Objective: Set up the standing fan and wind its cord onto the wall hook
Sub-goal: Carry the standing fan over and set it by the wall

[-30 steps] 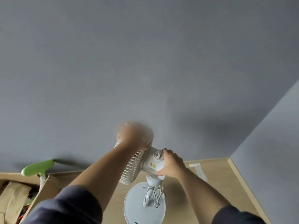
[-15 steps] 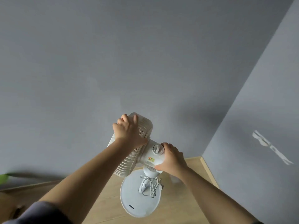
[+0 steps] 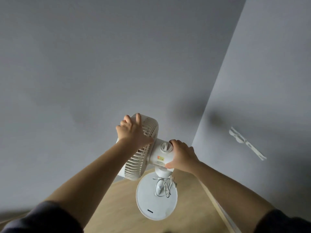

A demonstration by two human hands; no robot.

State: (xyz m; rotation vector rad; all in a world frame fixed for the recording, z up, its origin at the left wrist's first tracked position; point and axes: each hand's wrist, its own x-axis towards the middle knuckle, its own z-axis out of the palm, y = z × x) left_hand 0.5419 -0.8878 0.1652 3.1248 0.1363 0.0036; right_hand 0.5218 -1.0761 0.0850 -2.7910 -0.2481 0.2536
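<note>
A white standing fan (image 3: 148,158) stands near the room's corner, seen from above. My left hand (image 3: 133,132) grips the top of its grille cage. Around the motor housing behind the round knob (image 3: 165,146), my right hand (image 3: 182,156) is closed. The fan's round white base (image 3: 156,206) rests on the wooden floor. Its white cord (image 3: 165,185) lies bundled in loops around the pole, just above the base. A white hook-like strip (image 3: 245,142) is fixed on the right wall, apart from the fan.
Grey walls meet in a corner (image 3: 202,115) just behind the fan. Light wooden floor (image 3: 117,207) with a pale skirting strip (image 3: 217,206) runs along the right wall. Dark sleeves show at the bottom corners.
The view has swung right: the green-handled tool and cardboard boxes at the left have left the frame, and the right wall with the white strip has come in. Both hands still hold the fan.
</note>
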